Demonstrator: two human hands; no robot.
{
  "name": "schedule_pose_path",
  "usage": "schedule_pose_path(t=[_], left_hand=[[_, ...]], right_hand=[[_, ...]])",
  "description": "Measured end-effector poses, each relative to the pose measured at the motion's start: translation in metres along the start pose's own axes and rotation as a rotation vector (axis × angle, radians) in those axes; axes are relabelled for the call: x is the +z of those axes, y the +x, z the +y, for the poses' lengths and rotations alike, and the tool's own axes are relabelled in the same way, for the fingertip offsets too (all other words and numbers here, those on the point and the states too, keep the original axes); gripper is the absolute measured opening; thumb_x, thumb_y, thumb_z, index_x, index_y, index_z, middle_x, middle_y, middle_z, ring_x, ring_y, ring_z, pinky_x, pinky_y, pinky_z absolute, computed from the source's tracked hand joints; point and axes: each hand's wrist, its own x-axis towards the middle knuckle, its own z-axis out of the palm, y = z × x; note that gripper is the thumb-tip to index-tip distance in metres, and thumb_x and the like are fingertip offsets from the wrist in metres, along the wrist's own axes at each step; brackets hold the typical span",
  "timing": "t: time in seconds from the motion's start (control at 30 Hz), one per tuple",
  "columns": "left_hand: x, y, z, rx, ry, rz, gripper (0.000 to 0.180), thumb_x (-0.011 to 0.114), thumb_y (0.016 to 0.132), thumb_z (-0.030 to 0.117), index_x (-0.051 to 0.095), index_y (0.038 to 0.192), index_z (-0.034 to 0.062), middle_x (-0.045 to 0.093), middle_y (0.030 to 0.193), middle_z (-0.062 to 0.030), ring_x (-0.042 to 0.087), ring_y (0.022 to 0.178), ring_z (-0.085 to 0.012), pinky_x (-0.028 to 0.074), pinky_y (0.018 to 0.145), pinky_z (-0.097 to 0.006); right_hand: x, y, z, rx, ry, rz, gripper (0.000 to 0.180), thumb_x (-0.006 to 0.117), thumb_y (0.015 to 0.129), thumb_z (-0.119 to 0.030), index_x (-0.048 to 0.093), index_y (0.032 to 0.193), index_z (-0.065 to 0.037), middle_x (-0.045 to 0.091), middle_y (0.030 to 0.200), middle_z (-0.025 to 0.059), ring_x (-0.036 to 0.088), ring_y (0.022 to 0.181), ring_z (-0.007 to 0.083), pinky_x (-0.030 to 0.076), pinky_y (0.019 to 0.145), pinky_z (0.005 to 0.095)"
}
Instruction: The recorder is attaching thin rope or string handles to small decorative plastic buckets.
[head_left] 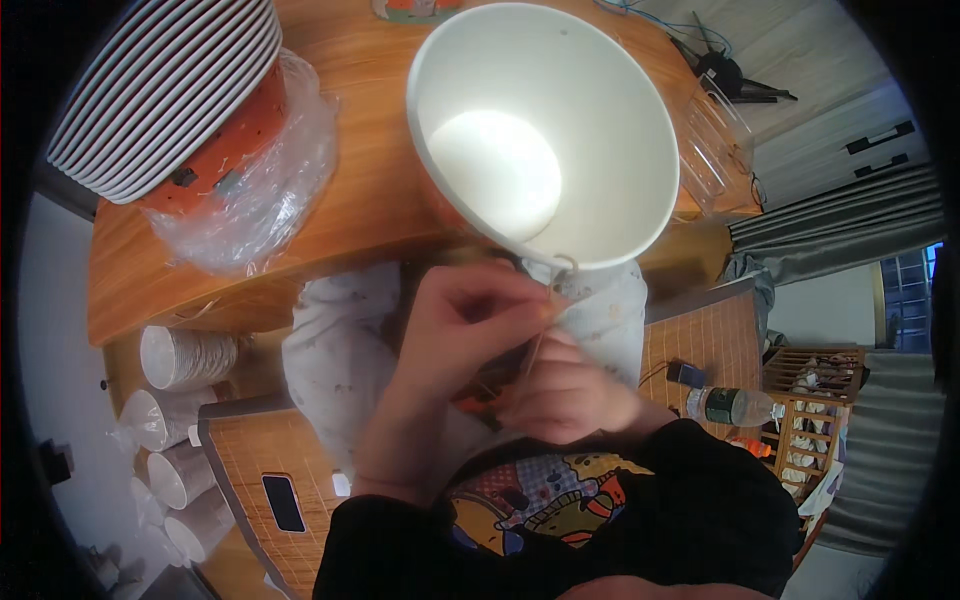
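A large white-lined bucket (600,150) lies tilted on the table's near edge, its mouth facing me. A small pale loop (567,262) sits at the lowest part of its rim. Just below that loop, my left hand (465,320) pinches a thin light cord (537,350) between thumb and forefinger. My right hand (568,395) is closed lower down, with the same cord running to its fingers. Both hands are slightly blurred, and the fingers partly hide the cord's ends.
Stacked white-rimmed orange buckets (170,100) in clear plastic (260,190) stand on the wooden table (360,200) at left. Several white stacks (185,358) stand lower left. A phone (284,502) lies on a mat beside me. A bottle (735,407) is at right, a clear tray (715,150) behind.
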Motion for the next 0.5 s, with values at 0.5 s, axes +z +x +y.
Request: schedule_pose_path(t=[0.5], left_hand=[[0.009, -0.0029, -0.0084, 0.119, -0.134, -0.001, 0.014, 0.073, 0.088, 0.003, 0.072, 0.1, -0.0034, 0.072, 0.088, -0.0067, 0.065, 0.079, -0.0068, 0.05, 0.069, -0.02]], right_hand=[[0.0001, -0.0074, 0.0019, 0.042, -0.017, -0.12, 0.017, 0.074, 0.076, -0.017, 0.072, 0.092, -0.013, 0.063, 0.09, -0.0001, 0.057, 0.086, 0.0207, 0.041, 0.084, 0.0367]])
